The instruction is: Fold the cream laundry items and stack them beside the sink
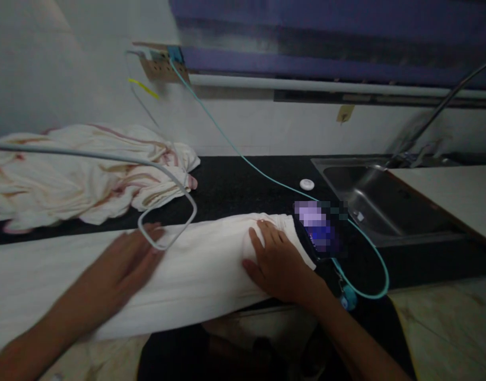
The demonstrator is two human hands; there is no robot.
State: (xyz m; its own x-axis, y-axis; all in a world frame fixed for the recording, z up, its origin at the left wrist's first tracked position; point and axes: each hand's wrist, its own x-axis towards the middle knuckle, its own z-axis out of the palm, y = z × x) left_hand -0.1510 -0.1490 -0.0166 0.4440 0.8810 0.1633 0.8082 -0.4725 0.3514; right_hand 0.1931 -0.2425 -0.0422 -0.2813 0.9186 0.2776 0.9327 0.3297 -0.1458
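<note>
A long white cloth (203, 270) lies stretched along the black countertop, its right end gathered into a hem-like edge. My left hand (127, 259) rests on it with fingers extended, somewhat blurred. Toward the right end, my right hand (277, 259) lies over the cloth with its fingers apart. A pale rounded shape (249, 247) shows between the thumb and index finger; I cannot tell whether it is a separate object or a bulge in the cloth. Just beyond the right hand is a phone (316, 230) with a blurred-out screen, touching or very near the cloth's edge.
A grey cable (191, 203) loops in front of my left hand. A teal cable (227, 138) runs from the wall socket (161, 63) toward the phone. Crumpled stained cloth (80, 172) lies back left. A white disc (307, 184) sits near the metal sink (380, 198).
</note>
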